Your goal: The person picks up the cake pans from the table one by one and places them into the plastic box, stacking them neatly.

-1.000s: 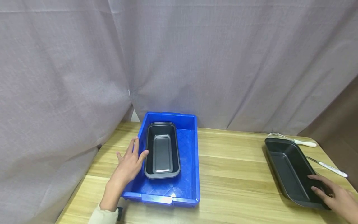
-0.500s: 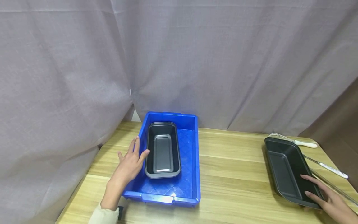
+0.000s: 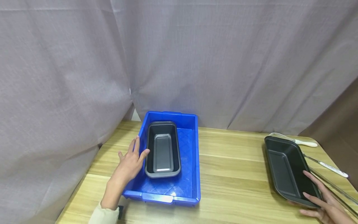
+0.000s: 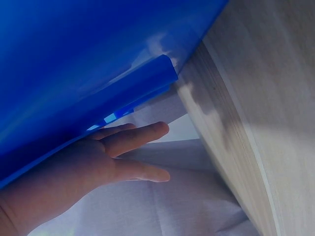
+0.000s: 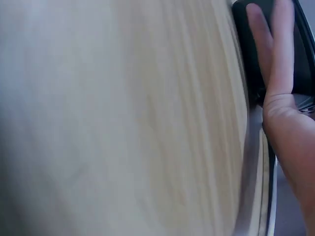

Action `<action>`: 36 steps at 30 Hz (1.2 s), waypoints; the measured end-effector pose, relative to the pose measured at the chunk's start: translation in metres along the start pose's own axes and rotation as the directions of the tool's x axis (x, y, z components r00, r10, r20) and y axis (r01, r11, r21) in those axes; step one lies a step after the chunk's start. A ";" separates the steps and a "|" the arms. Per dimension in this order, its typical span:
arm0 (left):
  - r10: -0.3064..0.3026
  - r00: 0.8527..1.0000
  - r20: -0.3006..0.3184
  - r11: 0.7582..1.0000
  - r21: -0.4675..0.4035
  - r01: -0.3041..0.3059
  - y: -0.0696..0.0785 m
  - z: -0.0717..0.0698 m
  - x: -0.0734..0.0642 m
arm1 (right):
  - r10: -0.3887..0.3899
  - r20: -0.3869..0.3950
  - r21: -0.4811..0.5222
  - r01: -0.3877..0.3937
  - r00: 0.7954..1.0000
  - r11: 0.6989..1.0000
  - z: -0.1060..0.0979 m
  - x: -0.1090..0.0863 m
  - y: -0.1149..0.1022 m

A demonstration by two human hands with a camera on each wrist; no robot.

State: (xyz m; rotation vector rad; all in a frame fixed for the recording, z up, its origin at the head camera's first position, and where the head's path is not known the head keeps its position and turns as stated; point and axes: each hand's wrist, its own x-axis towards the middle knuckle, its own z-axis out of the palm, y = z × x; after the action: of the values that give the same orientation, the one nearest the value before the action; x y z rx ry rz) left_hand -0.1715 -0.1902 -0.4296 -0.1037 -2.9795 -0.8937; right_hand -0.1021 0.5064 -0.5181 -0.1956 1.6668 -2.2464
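Right grip: I have its hand (image 3: 328, 207) at the near end of the right loaf pan (image 3: 282, 168), digits over the inside and others outside; whether they pinch the wall I cannot tell.
Left grip: fingers straight and spread along the outside of the blue bin's (image 3: 167, 199) left wall, the hand (image 3: 129, 165) with its thumb over the rim.
Blue bin: holds the left loaf pan (image 3: 163, 152), upright and nearer the left wall; blue floor shows to its right.
Right loaf pan: at the surface's (image 3: 232, 174) right side, well apart from the bin, cavity up.
Whisk (image 3: 306, 143): its wires partly behind that pan's far end.
White-handled utensil (image 3: 332, 169): just right of the pan.
Long metal piece (image 3: 342, 192): partly covered by my right hand.
Grey curtain (image 3: 179, 62): hangs behind everything.
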 end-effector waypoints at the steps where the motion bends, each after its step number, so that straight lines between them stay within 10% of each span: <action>1: 0.001 1.000 0.002 1.000 0.000 -0.001 0.000 0.000 0.000 | -0.031 0.068 0.101 0.024 0.997 0.995 -0.001 0.000 0.002; 6: -0.003 1.000 0.014 1.000 0.006 0.003 0.000 -0.001 0.000 | -0.185 0.399 0.531 -0.062 0.898 0.845 0.002 0.009 0.008; 10: -0.004 1.000 0.019 1.000 0.009 0.004 0.000 -0.001 -0.001 | -0.273 0.465 0.595 -0.069 0.842 0.801 0.008 0.014 0.011; 13: -0.003 1.000 0.023 1.000 0.007 0.003 0.000 -0.002 -0.001 | -0.363 0.295 0.155 0.331 0.884 0.931 0.017 0.011 0.012; 15: -0.004 1.000 0.023 1.000 0.005 0.004 0.000 -0.001 -0.001 | -0.406 0.189 -0.188 0.439 0.894 0.879 0.022 0.010 0.013; 17: -0.005 1.000 0.021 1.000 0.004 0.005 0.000 -0.001 -0.001 | -0.460 0.071 -0.534 0.423 0.885 0.732 0.030 0.010 0.013; 29: -0.013 1.000 0.020 1.000 0.001 0.013 0.001 -0.001 -0.001 | -0.529 0.033 -0.656 0.418 0.848 0.628 0.073 0.019 0.008; 32: -0.014 1.000 0.020 1.000 0.012 0.014 0.001 -0.001 -0.001 | -0.500 0.018 -0.619 0.402 0.866 0.675 0.080 0.021 0.008; 36: -0.007 1.000 -0.001 0.999 0.044 0.007 0.001 0.000 -0.002 | -0.402 0.023 -0.442 0.370 0.915 0.817 0.081 0.022 0.009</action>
State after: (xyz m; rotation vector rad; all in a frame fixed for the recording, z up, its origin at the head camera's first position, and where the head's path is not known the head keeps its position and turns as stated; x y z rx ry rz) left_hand -0.1699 -0.1897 -0.4288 -0.0917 -2.9987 -0.8279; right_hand -0.0966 0.4229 -0.5042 -0.6233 2.3399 -2.1147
